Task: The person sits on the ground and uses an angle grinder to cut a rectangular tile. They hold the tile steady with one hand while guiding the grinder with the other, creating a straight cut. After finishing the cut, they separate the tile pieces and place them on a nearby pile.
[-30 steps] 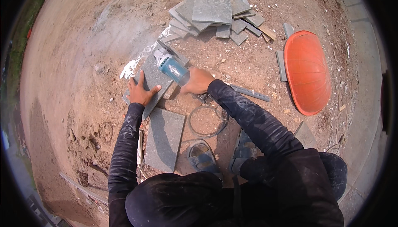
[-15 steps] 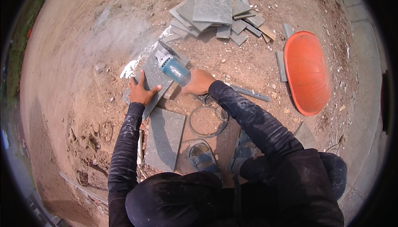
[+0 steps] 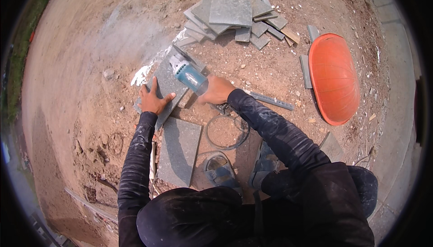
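My left hand [image 3: 152, 100] presses on a grey stone tile [image 3: 168, 84] with thumb and fingers spread. My right hand [image 3: 216, 89] grips a teal and silver angle grinder [image 3: 190, 76] by its body, its head at the tile's upper part, where the blade edge is partly hidden. A haze of pale dust hangs above and left of the tile, beside torn white material [image 3: 140, 76]. A block [image 3: 185, 101] shows under the tile's right edge. A second tile [image 3: 177, 152] lies nearer me, beside a looped dark cord [image 3: 207, 132].
A pile of grey tile pieces [image 3: 230, 12] lies on the dirt ahead. At right are an orange plastic tub [image 3: 334, 79], a narrow tile strip [image 3: 306, 71] and a grey bar [image 3: 275, 102]. My sandals [image 3: 218, 172] are below. A concrete edge [image 3: 394, 44] borders the right side.
The grinder's head has shifted very slightly to the right over the last second. My left hand and the tile look the same.
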Tool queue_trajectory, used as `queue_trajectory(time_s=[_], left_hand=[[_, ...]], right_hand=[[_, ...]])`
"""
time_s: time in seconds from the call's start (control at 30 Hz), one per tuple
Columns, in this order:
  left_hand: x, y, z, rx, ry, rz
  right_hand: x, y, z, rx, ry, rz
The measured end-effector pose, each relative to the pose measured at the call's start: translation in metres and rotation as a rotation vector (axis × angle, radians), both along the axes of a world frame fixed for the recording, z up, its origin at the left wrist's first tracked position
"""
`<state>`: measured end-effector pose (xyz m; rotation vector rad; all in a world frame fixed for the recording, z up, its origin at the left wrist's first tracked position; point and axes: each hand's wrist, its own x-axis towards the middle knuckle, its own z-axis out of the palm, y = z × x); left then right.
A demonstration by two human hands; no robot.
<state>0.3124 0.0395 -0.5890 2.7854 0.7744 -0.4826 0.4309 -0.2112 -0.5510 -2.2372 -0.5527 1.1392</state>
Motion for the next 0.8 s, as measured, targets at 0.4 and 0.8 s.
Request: queue_trajectory(time_s=[0.4, 0.8], left_hand=[[-0.002, 0.002, -0.002, -0.011, -0.008, 0.028], [0.000, 0.001, 0.002, 0.005, -0.017, 0.008]], right_hand=[[-0.002, -0.003, 0.003, 0.001, -0.008, 0.007], [-0.003, -0.003, -0.004, 0.022, 0.014, 0.010]])
